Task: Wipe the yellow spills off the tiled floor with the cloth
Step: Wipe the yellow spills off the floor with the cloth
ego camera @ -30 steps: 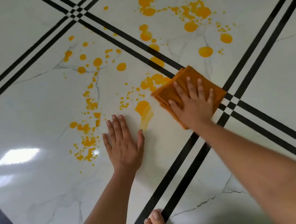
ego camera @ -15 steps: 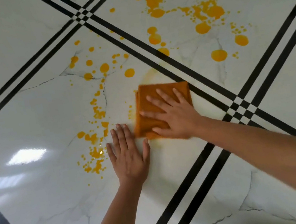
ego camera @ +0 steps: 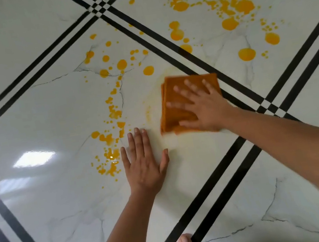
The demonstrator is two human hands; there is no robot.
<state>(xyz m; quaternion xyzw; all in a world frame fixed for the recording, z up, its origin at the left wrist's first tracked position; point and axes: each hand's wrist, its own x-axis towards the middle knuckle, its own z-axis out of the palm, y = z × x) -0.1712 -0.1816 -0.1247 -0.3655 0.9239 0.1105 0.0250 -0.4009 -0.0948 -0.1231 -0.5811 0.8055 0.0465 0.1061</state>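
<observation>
Yellow spills (ego camera: pixel 226 8) mostly remain on the tiled floor (ego camera: pixel 25 100); right hand (ego camera: pixel 199 104) presses the cloth (ego camera: pixel 173 97), fingers spread, over one faint smear; left hand (ego camera: pixel 143 165) rests flat.

head view, looking steeply down, near floor (ego camera: pixel 42 202)

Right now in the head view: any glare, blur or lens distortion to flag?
Head view: bright ceiling-light glare on the glossy tiled floor at left; motion blur smears the right hand and cloth, while the left hand is fairly sharp; the black tile lines look slightly bowed, probably wide-angle distortion; yellow spills stay legible.
</observation>
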